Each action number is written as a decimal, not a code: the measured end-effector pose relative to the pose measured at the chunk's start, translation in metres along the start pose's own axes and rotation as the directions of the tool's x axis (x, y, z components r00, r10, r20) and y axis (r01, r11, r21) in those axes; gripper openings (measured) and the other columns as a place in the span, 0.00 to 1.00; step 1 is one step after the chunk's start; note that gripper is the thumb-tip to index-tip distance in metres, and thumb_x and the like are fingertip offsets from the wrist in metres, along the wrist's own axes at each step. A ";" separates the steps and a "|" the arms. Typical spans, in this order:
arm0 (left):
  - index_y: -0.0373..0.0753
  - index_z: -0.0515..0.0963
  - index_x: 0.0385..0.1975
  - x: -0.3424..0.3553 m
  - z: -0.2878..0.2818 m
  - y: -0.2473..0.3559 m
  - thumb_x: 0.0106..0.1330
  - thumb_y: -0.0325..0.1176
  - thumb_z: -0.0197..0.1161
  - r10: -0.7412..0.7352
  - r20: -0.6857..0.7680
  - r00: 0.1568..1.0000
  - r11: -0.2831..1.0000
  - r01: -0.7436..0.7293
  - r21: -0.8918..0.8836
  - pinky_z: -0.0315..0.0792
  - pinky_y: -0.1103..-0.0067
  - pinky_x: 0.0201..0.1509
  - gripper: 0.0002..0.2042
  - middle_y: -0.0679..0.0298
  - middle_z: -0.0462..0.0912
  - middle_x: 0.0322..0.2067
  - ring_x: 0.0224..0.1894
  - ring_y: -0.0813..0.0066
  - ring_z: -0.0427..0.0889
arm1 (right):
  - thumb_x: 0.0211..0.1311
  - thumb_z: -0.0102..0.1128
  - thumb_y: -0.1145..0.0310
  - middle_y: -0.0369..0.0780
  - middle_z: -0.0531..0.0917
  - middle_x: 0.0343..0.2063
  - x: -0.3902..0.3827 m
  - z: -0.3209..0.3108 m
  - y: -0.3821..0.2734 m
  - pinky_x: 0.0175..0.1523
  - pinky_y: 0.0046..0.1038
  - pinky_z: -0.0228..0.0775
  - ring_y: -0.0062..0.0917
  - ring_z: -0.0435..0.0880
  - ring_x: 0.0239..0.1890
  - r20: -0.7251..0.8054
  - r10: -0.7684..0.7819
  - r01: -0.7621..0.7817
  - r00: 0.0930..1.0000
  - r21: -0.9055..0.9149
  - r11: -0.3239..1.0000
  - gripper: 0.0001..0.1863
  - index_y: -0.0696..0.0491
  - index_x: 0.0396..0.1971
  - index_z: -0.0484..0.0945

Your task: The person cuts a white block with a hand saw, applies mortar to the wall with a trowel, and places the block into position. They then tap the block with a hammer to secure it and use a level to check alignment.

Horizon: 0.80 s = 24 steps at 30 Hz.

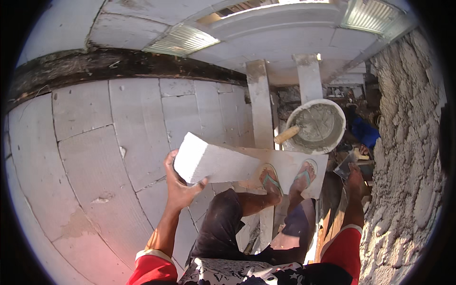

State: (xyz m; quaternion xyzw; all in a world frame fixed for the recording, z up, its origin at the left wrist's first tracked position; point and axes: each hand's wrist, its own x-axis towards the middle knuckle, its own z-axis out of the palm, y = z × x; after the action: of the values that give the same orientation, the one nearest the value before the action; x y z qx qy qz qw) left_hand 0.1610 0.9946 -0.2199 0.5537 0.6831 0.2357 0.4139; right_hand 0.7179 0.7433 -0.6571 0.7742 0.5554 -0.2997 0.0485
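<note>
My left hand [179, 186] grips one end of a white, light concrete block [209, 159], thumb along the near face and fingers around the far side. The block is tilted, its other end reaching over the board by my feet. On the right, my right hand [355, 174] is closed at a flat grey metal blade [344, 166]; the tool's exact kind is unclear. A white bucket [343, 118] of wet grey mortar [317, 124] stands beyond my feet. A tool's wooden handle [287, 135] leans over its left rim.
I stand in flip-flops on a narrow board [311, 190] laid over upright-running planks [260, 104]. A white block wall [90, 156] with a dark timber beam [118, 66] rises at left. Rough mortared wall [403, 156] borders the right. Blue material [365, 132] and clutter lie below.
</note>
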 end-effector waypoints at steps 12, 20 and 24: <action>0.38 0.57 0.73 -0.088 -0.134 0.177 0.45 0.40 0.85 0.220 0.021 0.975 0.966 -0.221 0.131 0.60 0.62 0.74 0.55 0.52 0.63 0.66 0.72 0.57 0.62 | 0.73 0.55 0.67 0.54 0.78 0.60 -0.090 -0.234 -0.225 0.73 0.42 0.65 0.48 0.76 0.64 -0.082 -0.132 0.152 0.988 0.317 0.936 0.23 0.59 0.64 0.74; 0.49 0.67 0.71 -0.130 -0.230 0.279 0.50 0.34 0.81 0.394 -0.153 0.906 0.919 -0.389 0.067 0.61 0.61 0.75 0.44 0.57 0.67 0.65 0.72 0.60 0.65 | 0.77 0.56 0.61 0.54 0.78 0.60 -0.183 -0.477 -0.320 0.70 0.43 0.66 0.47 0.77 0.62 0.035 0.064 -0.070 0.997 0.222 0.973 0.24 0.60 0.64 0.72; 0.45 0.68 0.70 -0.129 -0.232 0.277 0.49 0.44 0.80 0.353 -0.236 0.905 0.935 -0.349 0.062 0.67 0.59 0.69 0.44 0.55 0.70 0.63 0.68 0.58 0.70 | 0.80 0.54 0.58 0.50 0.77 0.60 -0.184 -0.527 -0.321 0.68 0.41 0.67 0.40 0.77 0.61 -0.022 -0.181 0.148 0.983 0.678 0.720 0.26 0.60 0.67 0.69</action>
State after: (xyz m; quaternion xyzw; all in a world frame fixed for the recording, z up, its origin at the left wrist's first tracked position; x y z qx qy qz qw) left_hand 0.1306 0.9804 0.1625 0.6380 0.6201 0.3662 0.2727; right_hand 0.6113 0.9266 -0.0489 0.6792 0.4735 -0.5018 -0.2503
